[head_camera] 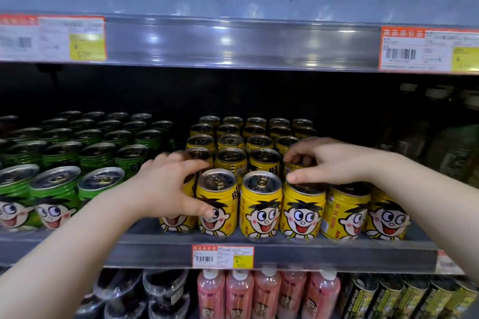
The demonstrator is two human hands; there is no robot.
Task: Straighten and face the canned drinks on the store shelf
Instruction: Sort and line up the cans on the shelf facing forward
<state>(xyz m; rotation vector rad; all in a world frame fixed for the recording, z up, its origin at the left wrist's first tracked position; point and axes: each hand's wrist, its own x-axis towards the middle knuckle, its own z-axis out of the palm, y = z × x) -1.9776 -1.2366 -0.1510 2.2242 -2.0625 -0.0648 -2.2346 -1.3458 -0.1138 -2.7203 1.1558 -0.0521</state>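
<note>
Yellow cans with a cartoon face fill the middle shelf (259, 243) in several rows; the front row faces me. My left hand (166, 186) wraps the front-left yellow can (176, 220), thumb reaching onto the neighbouring can (217, 204). My right hand (329, 163) reaches over the front row, fingers closed on the top of a yellow can in the second row (293, 167), thumb resting on the rim of a front can (303, 210). Between the hands another front can (261, 207) stands untouched. One can at the front right (343, 212) is turned partly sideways.
Green cans (59, 189) of the same brand fill the shelf's left side. Pink bottles (238, 295) and dark cans (404, 298) stand on the shelf below. A price tag (223, 256) sits on the shelf edge. The upper shelf rail (241, 43) hangs overhead.
</note>
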